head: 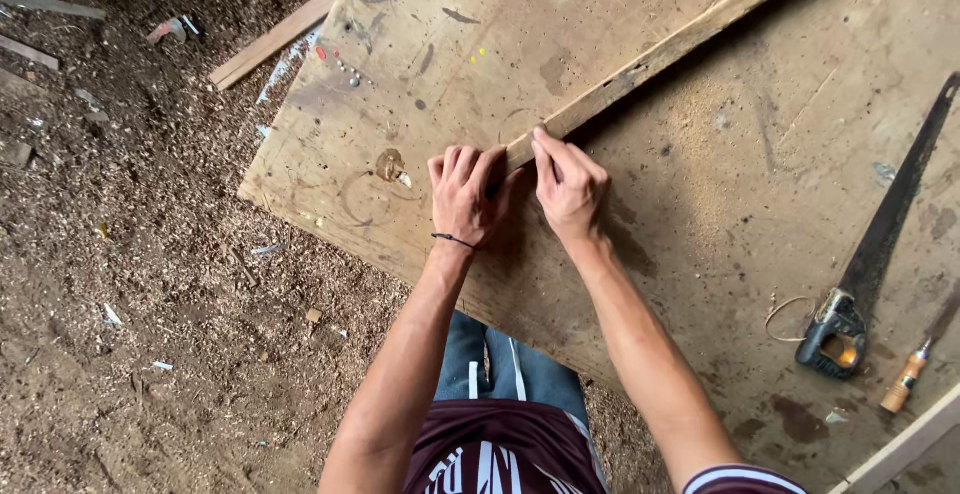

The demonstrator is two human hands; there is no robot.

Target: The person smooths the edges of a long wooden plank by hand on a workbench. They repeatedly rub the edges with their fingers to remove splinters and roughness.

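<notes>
On the workbench [700, 214], both hands' grips, left hand [462, 194] and right hand [568, 186], seemingly pinch the wooden strip's [660, 54] near end.

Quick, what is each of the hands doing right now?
Left hand: fingers curled at the near end of the wooden strip.
Right hand: fingers pressing on that end.

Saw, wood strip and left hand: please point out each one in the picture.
Saw [885, 229], head view, on the middle of the dark blade.
Wood strip [680, 42], head view, on its middle.
Left hand [462, 197], head view, on the back of the hand.

Maroon white-striped shirt, blue jeans, thin black band on left wrist [452, 241]
</notes>
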